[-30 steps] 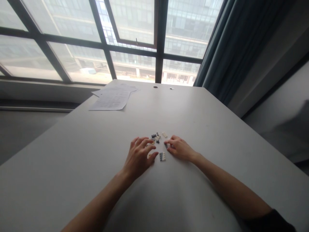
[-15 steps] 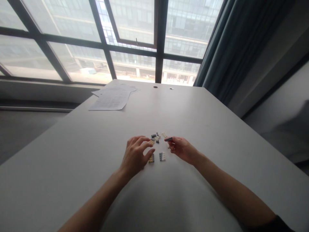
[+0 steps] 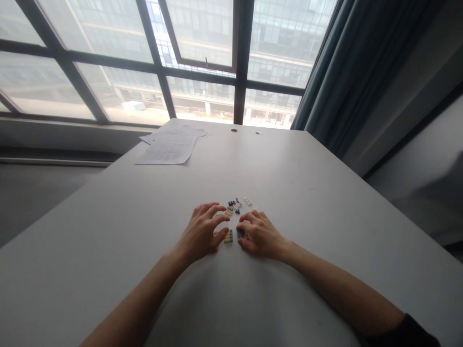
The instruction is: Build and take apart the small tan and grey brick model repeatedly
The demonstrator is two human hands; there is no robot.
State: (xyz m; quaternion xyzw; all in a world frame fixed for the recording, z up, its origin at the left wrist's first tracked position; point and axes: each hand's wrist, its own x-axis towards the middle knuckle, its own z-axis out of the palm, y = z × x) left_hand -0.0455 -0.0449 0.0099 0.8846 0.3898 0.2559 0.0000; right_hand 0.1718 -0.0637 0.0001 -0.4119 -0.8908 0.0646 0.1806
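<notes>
My left hand [image 3: 204, 227] rests on its side with fingers curved and apart, holding nothing. Beside its thumb lies a yellow and grey pair of toy building bricks [image 3: 228, 236]. My right hand [image 3: 262, 233] is low at the table, its fingertips closed on a dark grey building brick [image 3: 239, 233]. The fingers cover much of that brick and whatever lies under it. Just beyond both hands are several loose bricks: a pale yellow brick [image 3: 228, 212], small black bricks [image 3: 232, 203] and a white studded brick [image 3: 248, 201].
The white table [image 3: 296, 193] stretches away to a large window [image 3: 202, 101]. Printed papers [image 3: 166, 147] lie at its far left. Two round cable holes, one of them dark [image 3: 234, 130], sit near the far edge. A blue-grey curtain [image 3: 333, 86] hangs at the right.
My right hand has come down and nearer with the dark grey brick, over the spot where a grey and white pair of bricks lay. My left hand has barely moved.
</notes>
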